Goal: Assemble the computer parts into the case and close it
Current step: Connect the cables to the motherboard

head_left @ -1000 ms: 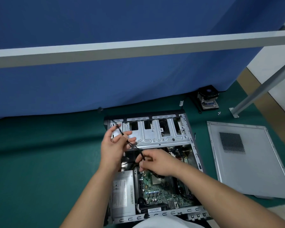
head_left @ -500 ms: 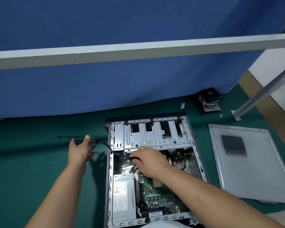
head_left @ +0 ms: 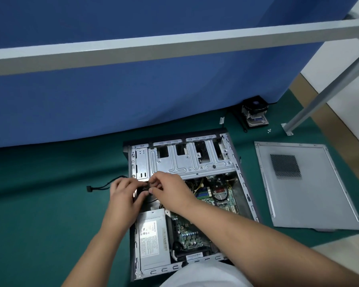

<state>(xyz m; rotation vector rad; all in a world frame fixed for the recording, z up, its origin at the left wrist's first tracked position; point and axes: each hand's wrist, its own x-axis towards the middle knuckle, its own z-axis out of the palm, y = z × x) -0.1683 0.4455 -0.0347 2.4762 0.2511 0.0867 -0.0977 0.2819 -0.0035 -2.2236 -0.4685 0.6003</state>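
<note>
At the left wall of the open case, just near of the drive cage, both hands meet over a bundle of black cables. Left hand has its fingers curled around the bundle at the case edge; right hand pinches something small and dark between thumb and fingertips, seemingly a connector on the same bundle, though the hands hide most of it. One cable trails out leftward over the case wall onto the green mat, ending in a loose plug. Inside, the power supply sits in the near-left corner and the motherboard fills the right, so the main parts look installed. Still outside are the side panel, lying flat to the right, and the cooler fan at the far side by the blue curtain, with small screws just beside it. Risks, as I judge them: pulling the bundle hard could strain a connector or unseat one already plugged into the board; the trailing cable could be pinched under the panel if left hanging over the wall; the tiny screws could be lost on the mat; closing the case before fitting the fan would leave the job incomplete.
</note>
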